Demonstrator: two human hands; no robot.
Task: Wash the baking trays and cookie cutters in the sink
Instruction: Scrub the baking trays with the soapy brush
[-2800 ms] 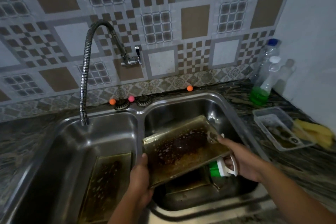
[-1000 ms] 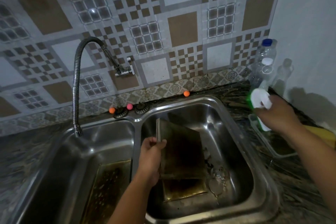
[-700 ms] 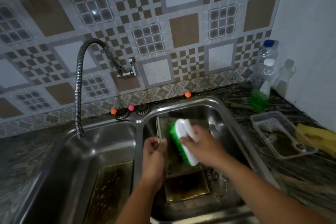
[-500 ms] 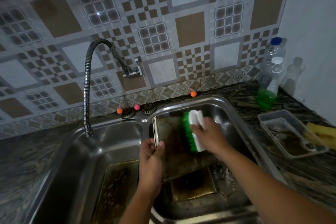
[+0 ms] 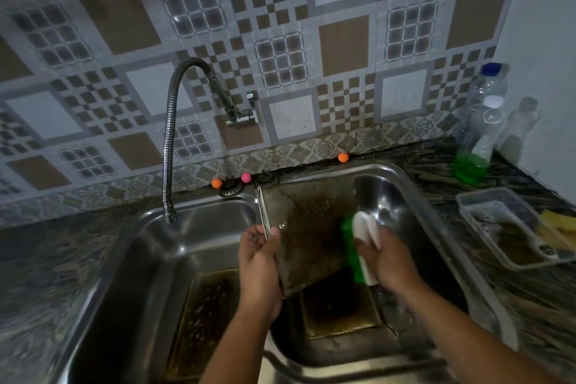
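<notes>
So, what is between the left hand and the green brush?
In the head view, the dirty baking tray: left hand grips its left edge, the green brush is against its face.

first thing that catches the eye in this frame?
The grimy tray propped on edge in the right basin, left hand gripping its left rim while the right hand presses a green-bristled brush to its face. Next, two more dirty trays lying flat, one in the left basin, one under the propped tray.
</notes>
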